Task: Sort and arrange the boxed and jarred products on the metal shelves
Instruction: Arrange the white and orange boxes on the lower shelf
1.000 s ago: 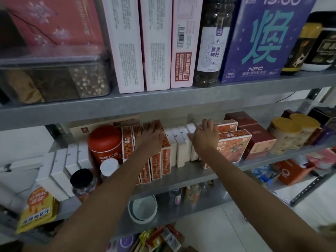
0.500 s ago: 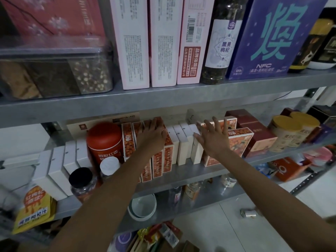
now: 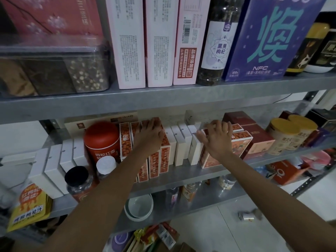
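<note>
On the middle metal shelf [image 3: 190, 172] stands a row of narrow orange boxes [image 3: 154, 164]. My left hand [image 3: 150, 136] lies flat on top of them, fingers straight. To their right stand three white boxes [image 3: 180, 148]. My right hand [image 3: 216, 140] hovers with spread fingers over a larger orange box [image 3: 240, 144], its thumb at the rightmost white box. A red jar [image 3: 101, 140] stands left of the orange boxes.
More white boxes [image 3: 52, 160] and a black-lidded jar [image 3: 77, 180] fill the shelf's left. Dark red boxes [image 3: 258, 135] and yellow-lidded tubs [image 3: 287, 137] stand right. The upper shelf [image 3: 163, 97] holds pink boxes, a bottle and a purple box. Bowls [image 3: 139, 208] sit below.
My right hand has opened its fingers and slid slightly right over the larger orange box. My left hand stays on the narrow orange boxes. The camera has shifted a little.
</note>
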Tool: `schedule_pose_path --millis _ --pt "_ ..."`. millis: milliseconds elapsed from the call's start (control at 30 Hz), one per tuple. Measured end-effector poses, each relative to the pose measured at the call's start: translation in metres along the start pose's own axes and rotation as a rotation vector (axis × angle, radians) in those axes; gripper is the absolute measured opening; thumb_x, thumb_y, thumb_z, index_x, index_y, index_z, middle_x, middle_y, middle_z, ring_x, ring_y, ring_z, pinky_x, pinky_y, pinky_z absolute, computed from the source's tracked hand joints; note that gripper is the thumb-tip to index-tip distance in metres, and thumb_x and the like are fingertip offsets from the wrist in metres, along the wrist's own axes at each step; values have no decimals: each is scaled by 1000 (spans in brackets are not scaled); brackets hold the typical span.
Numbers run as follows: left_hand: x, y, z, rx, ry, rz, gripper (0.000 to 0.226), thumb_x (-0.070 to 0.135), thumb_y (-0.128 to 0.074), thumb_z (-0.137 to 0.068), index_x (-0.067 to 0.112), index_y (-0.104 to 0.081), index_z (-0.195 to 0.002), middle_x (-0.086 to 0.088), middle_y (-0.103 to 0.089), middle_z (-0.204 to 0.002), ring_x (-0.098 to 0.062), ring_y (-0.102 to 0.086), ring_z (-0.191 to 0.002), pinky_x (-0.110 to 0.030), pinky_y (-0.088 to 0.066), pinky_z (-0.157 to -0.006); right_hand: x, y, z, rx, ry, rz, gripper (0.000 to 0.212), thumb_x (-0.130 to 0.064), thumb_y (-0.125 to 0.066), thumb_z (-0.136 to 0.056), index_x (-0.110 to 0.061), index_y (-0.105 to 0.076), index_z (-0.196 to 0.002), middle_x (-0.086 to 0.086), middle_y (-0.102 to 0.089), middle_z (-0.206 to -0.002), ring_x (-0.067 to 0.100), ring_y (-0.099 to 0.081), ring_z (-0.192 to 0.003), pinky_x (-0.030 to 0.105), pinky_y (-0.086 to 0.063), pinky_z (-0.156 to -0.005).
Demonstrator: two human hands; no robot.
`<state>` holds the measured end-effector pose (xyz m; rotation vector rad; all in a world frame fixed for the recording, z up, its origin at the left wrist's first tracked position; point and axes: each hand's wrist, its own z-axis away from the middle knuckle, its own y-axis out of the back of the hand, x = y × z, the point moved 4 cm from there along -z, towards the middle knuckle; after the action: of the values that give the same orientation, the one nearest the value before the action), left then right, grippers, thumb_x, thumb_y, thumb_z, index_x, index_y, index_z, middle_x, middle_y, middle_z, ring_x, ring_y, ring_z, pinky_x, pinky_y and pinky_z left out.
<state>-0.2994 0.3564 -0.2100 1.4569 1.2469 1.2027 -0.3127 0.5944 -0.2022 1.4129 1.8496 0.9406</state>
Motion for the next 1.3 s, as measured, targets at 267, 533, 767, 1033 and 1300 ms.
schedule_pose_path --millis 267,533,767,1033,1300 --pt "-1 0 -1 14 -3 -30 53 36 -22 -103 20 -14 -153 -5 -21 -159 -27 -19 -145 -46 -13 -117 8 -24 -59 -514 7 -33 54 -58 -14 -99 -42 -37 -145 13 -52 -141 37 -31 -135 55 -9 -115" --pt "-4 -1 -2 8 11 -26 55 38 -21 -104 24 -10 -156 0 -17 -162 -22 -14 -147 -43 -10 -119 0 -42 -73 -711 -96 -313 60 -50 -19 -105 -12 -58 -130 20 -58 -133 34 -54 -119 39 -37 -102" --pt "-4 1 -1 -18 30 2 54 40 -21 -105 28 -8 -156 1 -11 -163 -21 -10 -149 -41 -9 -119 16 -34 -81 -453 -96 -333 39 -26 -36 -105 -9 -64 -125 14 -62 -130 32 -60 -113 33 -44 -92" --pt "-2 3 0 -27 49 -4 54 39 -23 -105 26 -11 -156 0 -15 -162 -21 -13 -148 -42 -11 -117 71 -9 -78 75 -731 -713 25 -10 -51 -93 -13 -74 -104 15 -71 -110 37 -63 -103 36 -48 -83" --pt "0 8 2 52 31 93 50 35 -33 -104 21 -29 -152 -7 -32 -156 -30 -31 -141 -44 -27 -110 108 6 -50 419 -1165 -1247 18 -5 -55 -92 -20 -67 -88 14 -67 -106 37 -65 -97 50 -55 -88"
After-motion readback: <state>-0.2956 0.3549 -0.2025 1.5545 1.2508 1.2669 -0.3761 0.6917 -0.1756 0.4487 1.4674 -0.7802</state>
